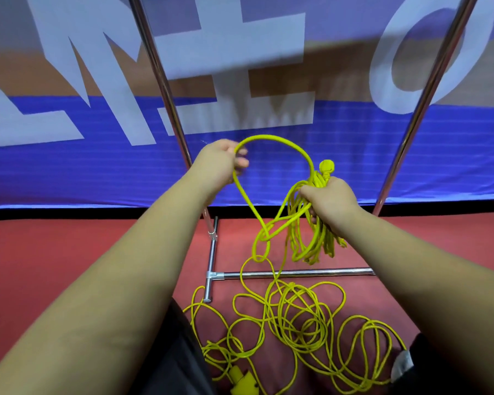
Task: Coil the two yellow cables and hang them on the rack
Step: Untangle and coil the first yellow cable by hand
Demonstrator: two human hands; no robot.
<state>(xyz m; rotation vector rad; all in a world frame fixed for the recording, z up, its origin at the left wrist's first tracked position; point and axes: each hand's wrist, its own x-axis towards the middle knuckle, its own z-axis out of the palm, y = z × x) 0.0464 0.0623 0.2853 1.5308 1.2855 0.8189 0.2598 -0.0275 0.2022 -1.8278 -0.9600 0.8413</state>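
My right hand (330,202) grips a bundle of yellow cable coils (308,232) that hangs below the fist, with a yellow plug (326,167) sticking up above it. My left hand (221,163) holds a fresh arc of the same cable (280,142), which runs over to the bundle. From my left hand the cable drops to the floor. There a loose tangle of yellow cable (294,323) lies, with a yellow socket end (244,380) at the bottom. The metal rack (160,72) stands right behind my hands.
The rack's second upright (428,89) rises at the right, and its base bars (294,273) lie on the red floor (54,252) under the hanging coils. A blue banner (69,172) with white letters closes the space behind. My dark trouser legs show at the bottom.
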